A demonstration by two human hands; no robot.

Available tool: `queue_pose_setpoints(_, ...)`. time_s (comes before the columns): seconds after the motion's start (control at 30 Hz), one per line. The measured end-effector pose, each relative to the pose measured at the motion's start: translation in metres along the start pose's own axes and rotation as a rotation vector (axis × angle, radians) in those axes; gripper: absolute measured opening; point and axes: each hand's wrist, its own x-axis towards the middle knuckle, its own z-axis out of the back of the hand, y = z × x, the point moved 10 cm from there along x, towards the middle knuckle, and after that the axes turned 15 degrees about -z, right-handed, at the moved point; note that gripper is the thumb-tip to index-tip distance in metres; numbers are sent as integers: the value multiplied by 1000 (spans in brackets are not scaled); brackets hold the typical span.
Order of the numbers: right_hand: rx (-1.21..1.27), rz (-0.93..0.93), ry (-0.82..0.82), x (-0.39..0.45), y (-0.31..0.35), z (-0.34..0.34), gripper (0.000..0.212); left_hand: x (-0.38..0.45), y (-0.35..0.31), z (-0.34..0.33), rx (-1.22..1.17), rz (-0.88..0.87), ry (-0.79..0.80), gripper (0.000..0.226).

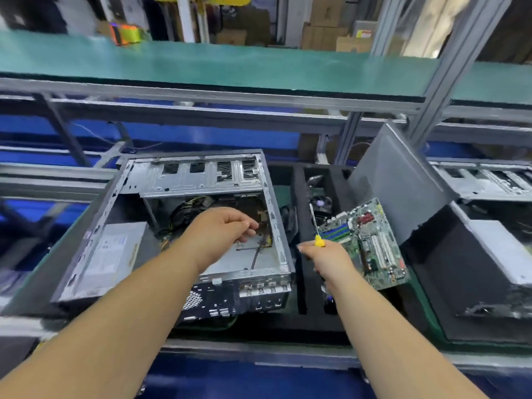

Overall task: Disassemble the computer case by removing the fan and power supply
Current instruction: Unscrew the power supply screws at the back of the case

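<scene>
The left hand (221, 234) reaches inside the open case (178, 226), fingers pinched on something small. Right of the case, the right hand (328, 257) grips a screwdriver (316, 226), near a motherboard (371, 243).

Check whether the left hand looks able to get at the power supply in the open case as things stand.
Probably yes. The left hand is already inside the open case, pinching something small I cannot identify, and the power supply lies uncovered just to its left. It would have to let go first.

Bare grey sheet-metal case (201, 180); glossy yellow, probably plastic, screwdriver handle (319, 241).
</scene>
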Motion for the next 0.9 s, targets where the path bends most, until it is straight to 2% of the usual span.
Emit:
queue_pose_setpoints(0.23,-42,57,113,4,23,-13,17,-29,4,27,63,19,-211,23)
queue_pose_setpoints(0.37,-86,115,161,-5,39,-36,22,-47,8,58,224,11,-318,17)
queue_pose_setpoints(0.47,-74,153,167,-9,42,-49,22,-55,7,76,507,-62,-277,19)
queue_pose_setpoints(0.6,-92,188,88,-11,40,-53,43,-60,21,86,821,-107,-146,31)
queue_pose_setpoints(0.73,-100,191,-6,-13,38,-52,49,-64,37,90,838,-115,-159,35)
queue_pose_setpoints(0.9,-101,187,-75,-19,43,-49,39,-60,40,92,827,-200,-173,32)
